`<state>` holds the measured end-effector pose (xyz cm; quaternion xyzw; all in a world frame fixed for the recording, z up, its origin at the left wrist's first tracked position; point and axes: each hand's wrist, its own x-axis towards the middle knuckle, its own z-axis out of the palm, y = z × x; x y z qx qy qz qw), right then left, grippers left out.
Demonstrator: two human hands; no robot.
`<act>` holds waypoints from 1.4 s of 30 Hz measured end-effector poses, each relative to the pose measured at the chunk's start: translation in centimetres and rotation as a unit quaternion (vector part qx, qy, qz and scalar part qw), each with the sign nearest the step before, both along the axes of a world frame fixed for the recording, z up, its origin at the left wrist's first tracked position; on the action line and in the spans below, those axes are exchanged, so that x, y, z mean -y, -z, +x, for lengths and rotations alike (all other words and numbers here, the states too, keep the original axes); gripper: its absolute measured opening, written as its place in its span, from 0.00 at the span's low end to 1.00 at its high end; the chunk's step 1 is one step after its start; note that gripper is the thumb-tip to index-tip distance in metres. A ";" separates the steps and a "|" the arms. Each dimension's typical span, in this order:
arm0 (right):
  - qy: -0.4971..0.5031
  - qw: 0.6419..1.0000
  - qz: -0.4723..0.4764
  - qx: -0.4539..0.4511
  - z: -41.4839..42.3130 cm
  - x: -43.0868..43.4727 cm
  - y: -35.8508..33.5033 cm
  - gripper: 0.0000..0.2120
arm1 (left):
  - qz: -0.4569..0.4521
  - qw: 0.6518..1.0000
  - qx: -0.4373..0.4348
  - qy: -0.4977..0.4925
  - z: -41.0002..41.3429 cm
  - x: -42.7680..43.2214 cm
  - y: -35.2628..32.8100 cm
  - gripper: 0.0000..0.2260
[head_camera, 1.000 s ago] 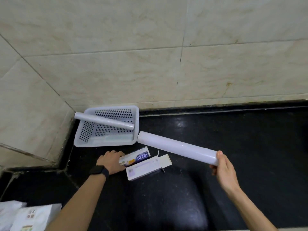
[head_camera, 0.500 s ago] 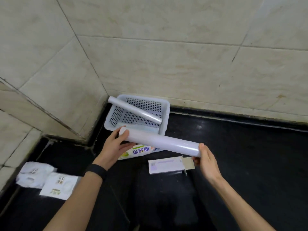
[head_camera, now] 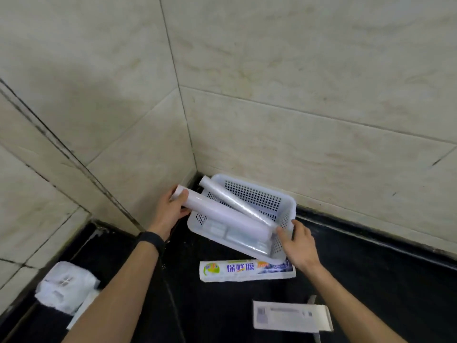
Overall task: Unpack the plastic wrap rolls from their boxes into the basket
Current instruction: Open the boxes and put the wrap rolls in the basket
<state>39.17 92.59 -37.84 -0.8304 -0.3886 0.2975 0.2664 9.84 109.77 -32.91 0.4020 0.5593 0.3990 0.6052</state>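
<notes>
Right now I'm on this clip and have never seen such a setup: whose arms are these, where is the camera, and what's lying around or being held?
There is no machine here. A person works with bare hands, and the single picture comes from a wide-angle camera worn on their head, looking down. The left hand grips one end of a thick white roll of plastic wrap. The right hand meets the other end, though I cannot tell whether it grips or only steadies it. The roll lies slanted over a white perforated basket in the corner of a black counter. A thinner roll already leans in the basket. Nearer the person lie a printed box, a plain white box and white packets at the left.
</notes>
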 end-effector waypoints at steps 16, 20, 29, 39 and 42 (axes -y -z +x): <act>0.076 0.994 -0.022 -0.071 -1.9 -1.6 4.7 0.35 | -0.087 0.994 -0.053 0.024 5.5 -7.5 5.5 0.02; 0.081 0.994 -0.003 -0.075 -2.1 -1.6 4.4 0.34 | -0.098 0.994 -0.038 0.030 6.7 -7.7 5.8 0.06; 0.068 0.993 -0.015 -0.092 -2.0 -1.3 4.1 0.32 | -0.054 0.983 -0.169 0.050 8.9 -6.8 5.4 0.11; 0.073 0.989 -0.033 -0.120 -1.8 -1.3 4.1 0.33 | 0.096 0.948 -0.290 0.094 8.1 -6.8 5.7 0.21; 0.076 0.989 -0.032 -0.125 -1.7 -1.4 4.1 0.33 | 0.126 0.941 -0.294 0.114 7.2 -6.7 5.6 0.17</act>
